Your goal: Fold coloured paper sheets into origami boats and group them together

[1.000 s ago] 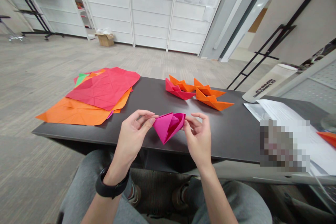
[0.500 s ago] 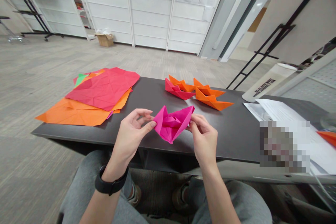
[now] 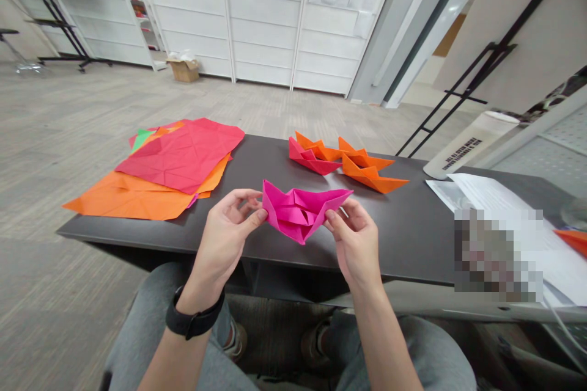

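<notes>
A magenta paper boat [image 3: 300, 214] is held up over the near edge of the dark table, its pointed ends spread wide and its folded middle facing me. My left hand [image 3: 233, 223] pinches its left side between thumb and fingers. On the other side, my right hand [image 3: 353, 235] grips the right flank, thumb in front and fingers behind. Beyond it on the table stand several folded boats: a red paper boat [image 3: 314, 160] and orange paper boats [image 3: 376, 180], set close together.
On the left lies a pile of creased sheets, with a red sheet [image 3: 183, 156] over an orange sheet [image 3: 132, 198]. White papers [image 3: 499, 198], a pale cylinder with black lettering [image 3: 470, 143] and a blurred-out patch occupy the right. The dark table [image 3: 413, 238] ends just before my knees.
The magenta boat has been pulled wider and turned, its right tip now pointing further right. My right fingers have shifted their hold on its side; the other boats are unmoved.
</notes>
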`<state>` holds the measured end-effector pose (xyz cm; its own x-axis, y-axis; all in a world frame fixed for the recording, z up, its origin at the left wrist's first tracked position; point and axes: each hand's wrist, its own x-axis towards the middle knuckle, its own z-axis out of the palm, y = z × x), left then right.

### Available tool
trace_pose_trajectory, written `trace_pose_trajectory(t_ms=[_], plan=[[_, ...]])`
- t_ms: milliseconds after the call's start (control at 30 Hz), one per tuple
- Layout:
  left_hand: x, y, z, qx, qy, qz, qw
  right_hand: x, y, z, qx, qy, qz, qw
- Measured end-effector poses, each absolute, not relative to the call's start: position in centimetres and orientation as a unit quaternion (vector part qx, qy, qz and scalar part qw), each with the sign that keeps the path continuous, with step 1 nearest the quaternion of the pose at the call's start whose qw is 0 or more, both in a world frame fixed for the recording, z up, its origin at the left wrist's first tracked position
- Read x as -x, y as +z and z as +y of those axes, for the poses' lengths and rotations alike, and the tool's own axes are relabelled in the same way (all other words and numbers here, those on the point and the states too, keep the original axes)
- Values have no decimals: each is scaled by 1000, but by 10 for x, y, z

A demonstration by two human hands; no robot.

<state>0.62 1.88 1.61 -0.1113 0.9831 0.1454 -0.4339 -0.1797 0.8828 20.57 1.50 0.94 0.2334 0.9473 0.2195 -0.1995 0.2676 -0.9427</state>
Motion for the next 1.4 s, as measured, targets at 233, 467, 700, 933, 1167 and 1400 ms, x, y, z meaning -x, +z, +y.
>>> trace_pose_trajectory(t_ms=[233,467,700,933,1167,1400], plan=[[-3,17,20,-392,631,361,564,-217,10,16,407,423,-514,625],[-2,10,23,-421,619,370,551,-227,3,20,413,471,-529,572],[1,10,25,-492,599,373,511,-223,-1,23,397,510,-508,570],[-2,6,27,-465,588,393,534,-221,-2,27,392,545,-422,610],[0,9,26,-478,595,404,505,-220,-1,26,383,594,-367,605],[-1,4,28,-516,568,416,488,-222,2,21,420,456,-551,559]])
